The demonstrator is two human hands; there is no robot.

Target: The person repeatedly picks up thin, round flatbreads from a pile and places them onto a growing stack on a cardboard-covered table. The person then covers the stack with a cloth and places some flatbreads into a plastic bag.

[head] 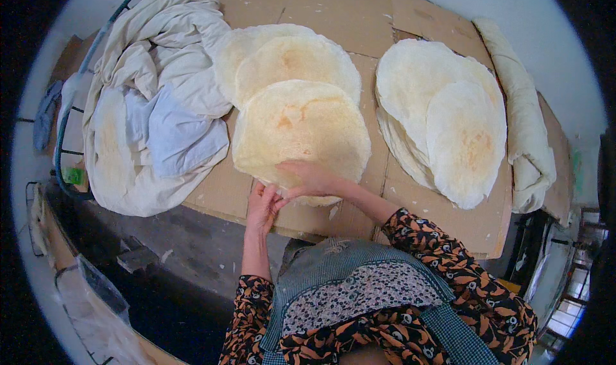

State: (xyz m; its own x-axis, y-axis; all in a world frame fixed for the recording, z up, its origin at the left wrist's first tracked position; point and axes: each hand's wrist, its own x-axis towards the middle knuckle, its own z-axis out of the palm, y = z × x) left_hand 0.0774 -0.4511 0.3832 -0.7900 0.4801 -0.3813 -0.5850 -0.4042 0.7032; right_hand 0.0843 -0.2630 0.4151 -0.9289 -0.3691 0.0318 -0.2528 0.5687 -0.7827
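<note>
A large round flatbread (308, 124) with browned patches lies on top of a spread stack in front of me. Its near edge is between my hands. My left hand (262, 206) pinches that edge at the left, with its fingertips partly hidden under the bread. Over the near part of the bread lies my right hand (313, 178), fingers on the upper face and thumb at the edge. Behind it, more flatbreads (288, 57) overlap one another.
A second stack of flatbreads (433, 100) lies at the right, beside a rolled cloth (519, 115). Bunched white cloth (178, 62) covers the left side, inside a blue metal rail (89, 57). Cardboard (332, 9) covers the surface; its front edge is near my apron (346, 254).
</note>
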